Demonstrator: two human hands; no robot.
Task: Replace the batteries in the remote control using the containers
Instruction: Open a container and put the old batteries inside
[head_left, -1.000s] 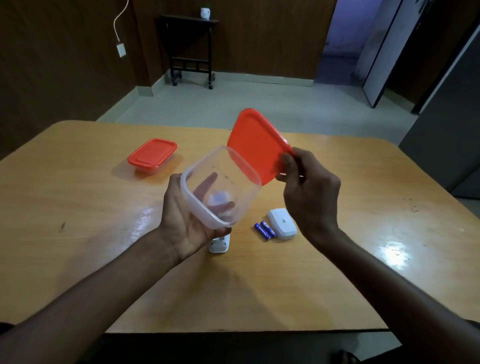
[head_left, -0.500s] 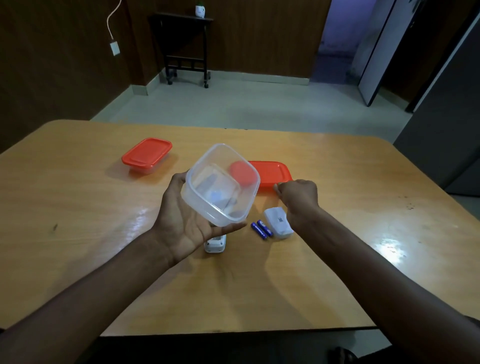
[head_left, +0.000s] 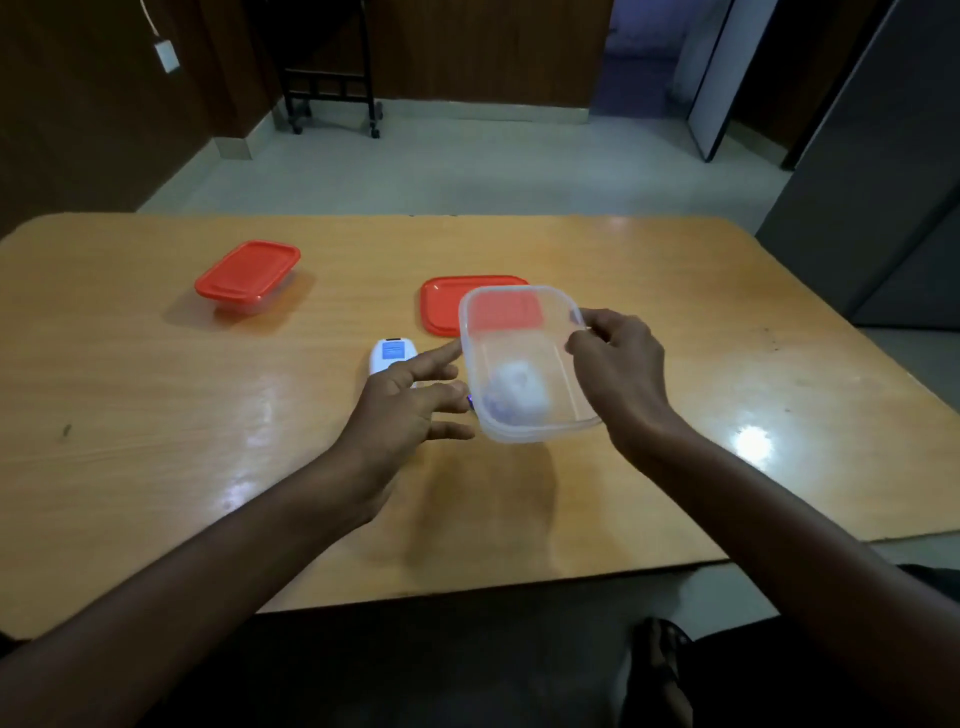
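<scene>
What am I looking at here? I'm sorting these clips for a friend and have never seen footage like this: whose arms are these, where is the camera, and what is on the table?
There is no machine here: a person wears a wide-angle camera on the head, looking forward and down, so the arms reaching in from below are their own. The right hand pinches the rim of a clear plastic container with no lid, held above the wooden table. The left hand is open beside it, holding nothing. Its orange lid lies flat on the table behind. A white remote control lies partly hidden by the left hand. Farther left stands a second container, closed with an orange lid. Something white and blurred shows through the clear container.
</scene>
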